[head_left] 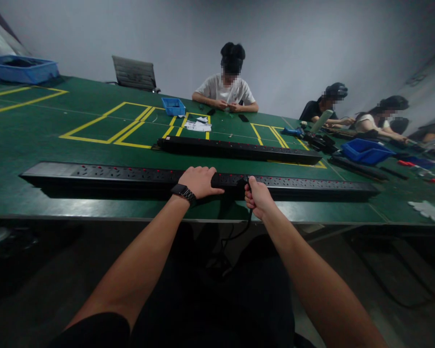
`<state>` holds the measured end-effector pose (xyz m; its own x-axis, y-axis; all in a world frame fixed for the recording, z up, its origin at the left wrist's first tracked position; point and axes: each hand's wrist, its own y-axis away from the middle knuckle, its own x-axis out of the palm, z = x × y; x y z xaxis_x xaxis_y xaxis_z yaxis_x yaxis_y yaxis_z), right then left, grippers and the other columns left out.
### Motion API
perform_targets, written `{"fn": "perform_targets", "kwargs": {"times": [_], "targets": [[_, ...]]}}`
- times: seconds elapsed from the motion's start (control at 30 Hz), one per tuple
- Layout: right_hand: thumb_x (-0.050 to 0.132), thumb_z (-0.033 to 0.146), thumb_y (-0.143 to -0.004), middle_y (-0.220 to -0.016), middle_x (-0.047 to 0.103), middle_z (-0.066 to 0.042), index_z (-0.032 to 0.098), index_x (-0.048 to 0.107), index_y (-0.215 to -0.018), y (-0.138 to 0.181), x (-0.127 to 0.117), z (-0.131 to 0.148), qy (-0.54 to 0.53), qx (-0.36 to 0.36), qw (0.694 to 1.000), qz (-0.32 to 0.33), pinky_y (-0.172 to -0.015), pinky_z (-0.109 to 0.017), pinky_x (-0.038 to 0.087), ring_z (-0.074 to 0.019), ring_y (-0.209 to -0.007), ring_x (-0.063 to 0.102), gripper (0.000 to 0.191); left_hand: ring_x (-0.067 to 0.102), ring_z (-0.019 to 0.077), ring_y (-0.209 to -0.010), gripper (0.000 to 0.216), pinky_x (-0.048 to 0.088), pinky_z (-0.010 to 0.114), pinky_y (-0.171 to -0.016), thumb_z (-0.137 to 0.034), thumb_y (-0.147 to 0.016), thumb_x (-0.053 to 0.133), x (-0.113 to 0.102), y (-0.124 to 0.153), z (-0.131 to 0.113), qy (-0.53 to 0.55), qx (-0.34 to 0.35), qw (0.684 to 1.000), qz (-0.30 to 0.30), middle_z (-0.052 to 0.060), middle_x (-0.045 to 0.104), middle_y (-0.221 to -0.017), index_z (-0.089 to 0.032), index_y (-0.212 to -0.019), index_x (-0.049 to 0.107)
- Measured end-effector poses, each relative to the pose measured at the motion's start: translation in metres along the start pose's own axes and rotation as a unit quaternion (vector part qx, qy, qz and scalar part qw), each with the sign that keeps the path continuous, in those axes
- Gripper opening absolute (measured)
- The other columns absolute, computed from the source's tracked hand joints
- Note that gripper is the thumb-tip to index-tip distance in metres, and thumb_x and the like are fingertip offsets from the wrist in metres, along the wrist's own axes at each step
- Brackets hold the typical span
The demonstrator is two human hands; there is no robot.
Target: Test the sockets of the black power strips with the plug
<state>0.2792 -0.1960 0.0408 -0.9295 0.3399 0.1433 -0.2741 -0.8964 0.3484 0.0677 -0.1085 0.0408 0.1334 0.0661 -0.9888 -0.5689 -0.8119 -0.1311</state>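
A long black power strip (148,176) with rows of sockets and small red marks lies along the near edge of the green table. My left hand (200,182), with a dark watch on its wrist, grips the strip near its middle, fingers over the top and thumb pointing right. Just to the right, my right hand (259,197) is closed around a black plug (243,182) at the strip's sockets. How deep the plug sits is hidden by the fingers. Its black cable (250,218) hangs down over the table edge.
A second black power strip (239,149) lies farther back. Beyond it are papers (198,125) and a small blue bin (173,106). At right are a blue tray (366,151), tools and a white glove (427,211). One person (224,92) sits opposite; others sit at right.
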Motion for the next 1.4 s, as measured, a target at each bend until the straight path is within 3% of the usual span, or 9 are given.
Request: {"fn": "perform_targets", "kwargs": {"times": [0.7, 0.97, 1.07, 1.13, 1.23, 1.4], "targets": [[0.044, 0.052, -0.107, -0.044, 0.035, 0.010, 0.021, 0.049, -0.078, 0.001, 0.008, -0.007, -0.057, -0.020, 0.998, -0.016, -0.028, -0.016, 0.015, -0.0048, -0.030, 0.023, 0.043, 0.066, 0.0353, -0.110, 0.081, 0.043, 0.044, -0.089, -0.091, -0.077, 0.049, -0.002, 0.000, -0.001, 0.007, -0.006, 1.000, 0.013, 0.013, 0.072, -0.119, -0.026, -0.125, 0.060], [0.049, 0.054, -0.105, -0.043, 0.035, 0.010, 0.023, 0.048, -0.075, 0.011, 0.016, 0.001, -0.050, -0.086, 0.994, -0.044, -0.029, -0.017, 0.015, -0.0054, -0.030, 0.025, 0.044, 0.065, 0.0347, -0.110, 0.080, 0.043, 0.044, -0.088, -0.091, -0.077, 0.049, -0.003, 0.000, -0.002, 0.006, -0.007, 1.000, 0.012, 0.013, 0.072, -0.119, -0.026, -0.122, 0.060], [0.045, 0.055, -0.107, -0.046, 0.036, 0.009, 0.023, 0.050, -0.076, 0.022, 0.008, 0.026, -0.073, -0.169, 0.983, -0.006, -0.031, -0.018, 0.019, -0.0054, -0.032, 0.025, 0.044, 0.065, 0.0350, -0.111, 0.081, 0.042, 0.044, -0.089, -0.092, -0.076, 0.049, -0.003, 0.000, -0.001, 0.010, -0.007, 1.000, 0.013, 0.013, 0.072, -0.119, -0.027, -0.123, 0.059], [0.044, 0.056, -0.107, -0.047, 0.037, 0.008, 0.023, 0.051, -0.077, 0.027, -0.004, 0.042, -0.064, -0.185, 0.981, 0.011, -0.032, -0.019, 0.021, -0.0058, -0.033, 0.026, 0.045, 0.065, 0.0353, -0.111, 0.081, 0.043, 0.045, -0.089, -0.092, -0.076, 0.048, -0.003, 0.000, -0.001, 0.013, -0.006, 1.000, 0.012, 0.013, 0.072, -0.120, -0.027, -0.123, 0.059], [0.047, 0.055, -0.106, -0.046, 0.040, 0.007, 0.022, 0.051, -0.076, 0.025, -0.024, 0.049, -0.011, -0.129, 0.992, 0.004, -0.032, -0.019, 0.023, -0.0067, -0.032, 0.031, 0.045, 0.065, 0.0349, -0.111, 0.080, 0.043, 0.045, -0.089, -0.092, -0.076, 0.049, -0.002, -0.001, 0.000, 0.016, -0.010, 1.000, 0.015, 0.012, 0.072, -0.120, -0.027, -0.123, 0.060], [0.051, 0.050, -0.105, -0.043, 0.042, 0.007, 0.021, 0.050, -0.074, 0.010, -0.043, 0.023, 0.028, -0.064, 0.997, -0.038, -0.030, -0.017, 0.020, -0.0062, -0.030, 0.031, 0.042, 0.065, 0.0350, -0.109, 0.082, 0.043, 0.046, -0.087, -0.092, -0.076, 0.047, 0.000, -0.001, 0.002, 0.014, -0.005, 1.000, 0.009, 0.014, 0.073, -0.118, -0.027, -0.123, 0.060]]}}
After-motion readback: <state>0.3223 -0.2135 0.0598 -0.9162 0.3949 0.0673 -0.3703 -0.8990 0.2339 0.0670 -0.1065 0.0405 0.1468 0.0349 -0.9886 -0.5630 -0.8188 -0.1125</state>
